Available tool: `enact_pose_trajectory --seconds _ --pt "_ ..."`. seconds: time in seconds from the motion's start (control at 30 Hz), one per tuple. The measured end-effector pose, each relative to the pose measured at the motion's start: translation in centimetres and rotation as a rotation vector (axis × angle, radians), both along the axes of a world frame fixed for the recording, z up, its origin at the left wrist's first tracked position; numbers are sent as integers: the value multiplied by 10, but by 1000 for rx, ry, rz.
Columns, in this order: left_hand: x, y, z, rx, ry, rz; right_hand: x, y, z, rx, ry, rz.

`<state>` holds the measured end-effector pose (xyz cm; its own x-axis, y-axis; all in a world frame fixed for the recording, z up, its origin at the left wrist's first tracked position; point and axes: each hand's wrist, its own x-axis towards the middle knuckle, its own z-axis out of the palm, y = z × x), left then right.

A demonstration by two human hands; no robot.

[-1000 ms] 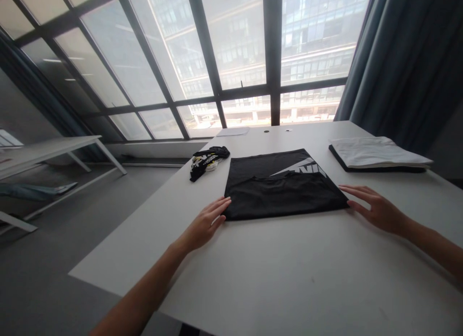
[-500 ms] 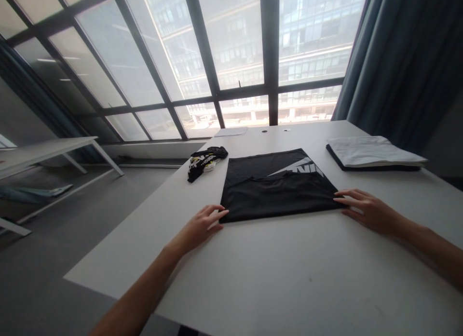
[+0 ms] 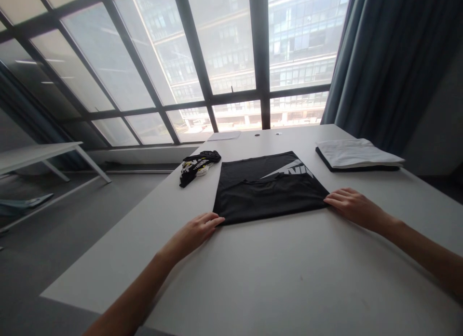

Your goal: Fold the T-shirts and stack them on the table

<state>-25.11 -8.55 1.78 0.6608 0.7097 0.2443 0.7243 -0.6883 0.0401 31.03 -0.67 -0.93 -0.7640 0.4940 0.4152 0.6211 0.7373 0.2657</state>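
Observation:
A black T-shirt with a white print lies folded flat on the white table, its neckline lying across the middle. At its near left corner, my left hand is closed on the fabric, fingers together. My right hand pinches the near right corner, the fingertips closed over the edge. The thumbs are mostly hidden beneath the fingers. Between the two hands the near fold runs nearly straight.
A crumpled black garment with white and yellow print lies left of the shirt. On the right sits a stack of folded white and black cloth. A flat white sheet rests at the far edge, near the windows. Another table stands left.
Both hands have closed from spread fingers onto the shirt's near corners. The whole view has shifted slightly, so everything appears further left. The shirt keeps its folded shape.

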Motion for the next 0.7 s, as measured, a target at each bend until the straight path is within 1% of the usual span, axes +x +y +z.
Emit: enact_pose_trajectory --seconds 0.17,0.3,0.4,0.5,0.57,0.7 --pt "2 3 -1 91 56 -5 -2 -2 0 42 14 -33" --pt "-1 1 3 120 -3 -28 3 -4 7 28 107 13" --pt "-2 -4 11 109 -78 -24 11 -5 13 -21 213 78" --pt "0 -10 21 65 -171 -25 20 -8 20 -77 301 129" --pt "1 -13 25 43 -240 -31 25 -13 27 -118 346 127" --pt "0 -19 31 35 -328 -57 30 -29 45 -214 451 77"
